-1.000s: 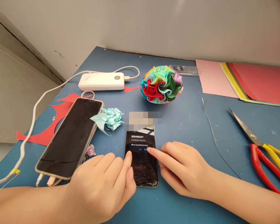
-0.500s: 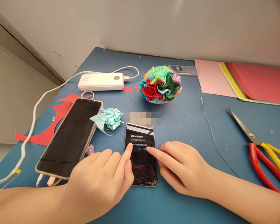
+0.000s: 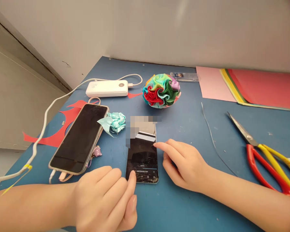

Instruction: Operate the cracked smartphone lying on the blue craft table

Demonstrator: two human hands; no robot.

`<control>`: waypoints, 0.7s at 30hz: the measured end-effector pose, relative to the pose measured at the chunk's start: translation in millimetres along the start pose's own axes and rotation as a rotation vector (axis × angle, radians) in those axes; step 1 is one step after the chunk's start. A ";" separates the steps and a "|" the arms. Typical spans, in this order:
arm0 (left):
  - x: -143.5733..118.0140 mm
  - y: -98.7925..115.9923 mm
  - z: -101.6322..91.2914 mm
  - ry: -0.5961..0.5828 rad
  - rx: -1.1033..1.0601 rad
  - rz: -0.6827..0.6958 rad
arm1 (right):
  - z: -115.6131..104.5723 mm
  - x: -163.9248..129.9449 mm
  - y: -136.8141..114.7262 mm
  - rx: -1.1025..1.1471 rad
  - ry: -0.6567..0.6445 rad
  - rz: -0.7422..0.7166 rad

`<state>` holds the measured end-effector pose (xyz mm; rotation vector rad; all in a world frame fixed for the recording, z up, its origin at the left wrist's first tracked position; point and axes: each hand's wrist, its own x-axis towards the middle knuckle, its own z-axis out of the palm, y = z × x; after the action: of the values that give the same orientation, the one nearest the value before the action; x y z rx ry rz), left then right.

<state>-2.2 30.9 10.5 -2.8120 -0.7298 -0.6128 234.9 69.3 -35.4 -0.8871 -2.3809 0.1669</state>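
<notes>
A small phone with a cracked, lit screen point(image 3: 142, 156) lies flat on the blue table point(image 3: 188, 129) in front of me. My left hand point(image 3: 103, 198) rests by its lower left corner, index fingertip touching the bottom of the screen. My right hand point(image 3: 183, 162) lies at the phone's right side, its index finger touching the right edge near the top. Neither hand holds anything. A larger phone with a dark screen point(image 3: 81, 138) lies to the left, a cable plugged in at its near end.
A crumpled mint paper piece point(image 3: 114, 121) lies between the phones. Behind are a multicoloured folded paper ball point(image 3: 161, 90), a white power bank point(image 3: 107, 88) with cable, red paper scraps point(image 3: 52, 137), and stacked coloured sheets point(image 3: 253, 87). Scissors with red and yellow handles point(image 3: 263, 153) and a thin wire point(image 3: 211, 135) lie at right.
The dialog on the small phone's screen has gone; a dark page shows. My left index finger slid down to the screen's bottom, and my right index finger moved to its right edge. The view shifted.
</notes>
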 end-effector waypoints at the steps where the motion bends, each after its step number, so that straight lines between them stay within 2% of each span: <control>1: -0.7 2.5 -1.1 -0.011 -0.001 0.018 | 0.1 0.4 0.0 -0.014 0.011 0.001; 3: 0.1 7.4 -1.1 0.040 -0.006 0.124 | 0.6 0.9 -0.3 -0.042 0.029 -0.001; 7: 7.0 21.5 7.3 0.230 0.005 0.323 | 0.5 -2.0 -3.0 -0.103 0.062 -0.028; 11: 10.7 44.7 21.8 0.213 0.021 0.457 | -3.8 -14.6 -6.3 -0.158 0.075 -0.084; 16: 19.1 64.1 39.7 0.165 -0.088 0.377 | -11.3 -32.7 -3.7 -0.185 0.103 -0.039; 21: 31.2 61.0 45.5 -0.001 -0.234 0.285 | -10.1 -33.9 -0.7 -0.176 0.116 -0.035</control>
<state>68.7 3.4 -20.8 -3.0471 -0.2600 -0.6832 260.8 46.5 -43.2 -0.9091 -2.3267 -0.1071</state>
